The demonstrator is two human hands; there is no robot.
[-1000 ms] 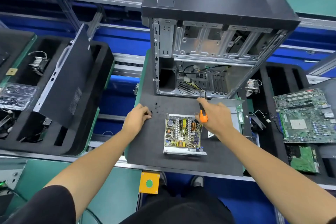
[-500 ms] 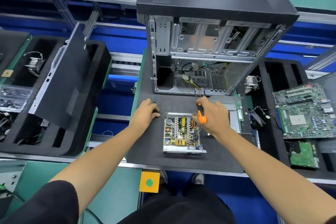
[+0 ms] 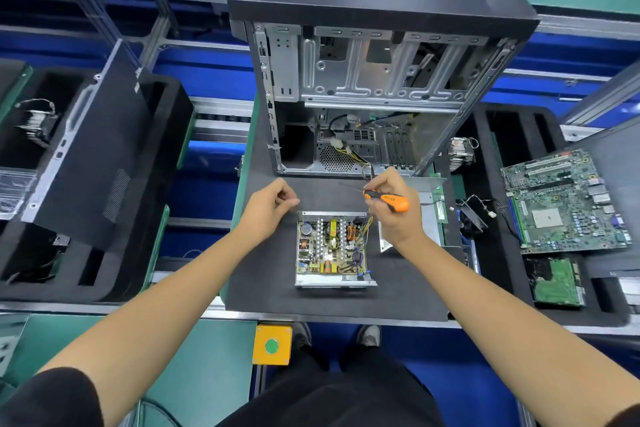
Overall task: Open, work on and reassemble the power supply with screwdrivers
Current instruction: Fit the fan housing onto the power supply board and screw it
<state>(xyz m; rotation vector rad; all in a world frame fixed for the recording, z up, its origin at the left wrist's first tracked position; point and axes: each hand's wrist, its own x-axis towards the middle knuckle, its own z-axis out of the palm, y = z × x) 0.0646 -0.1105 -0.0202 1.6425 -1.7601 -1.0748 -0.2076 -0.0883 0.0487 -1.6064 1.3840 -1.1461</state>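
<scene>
The open power supply (image 3: pixel 331 248) lies on the black mat (image 3: pixel 277 288) with its circuit board and coils exposed. My right hand (image 3: pixel 398 229) hovers over its far right corner and grips an orange-and-black screwdriver (image 3: pixel 393 202). The screwdriver lies level, its thin shaft pointing left. My left hand (image 3: pixel 268 206) is just off the supply's far left corner, thumb and forefinger pinched together as on a small screw. The screw itself is too small to make out. A bare metal cover (image 3: pixel 429 218) lies to the right, partly under my right hand.
An open computer case (image 3: pixel 363 80) stands at the back of the mat, cables hanging out towards the supply. A black foam tray (image 3: pixel 166 156) with a side panel sits left. The right tray holds a motherboard (image 3: pixel 561 198), a green card (image 3: pixel 554 281) and a fan.
My right hand turned the screwdriver from upright to level, shaft pointing left. My left hand moved from the loose screws towards the supply's corner and closed into a pinch.
</scene>
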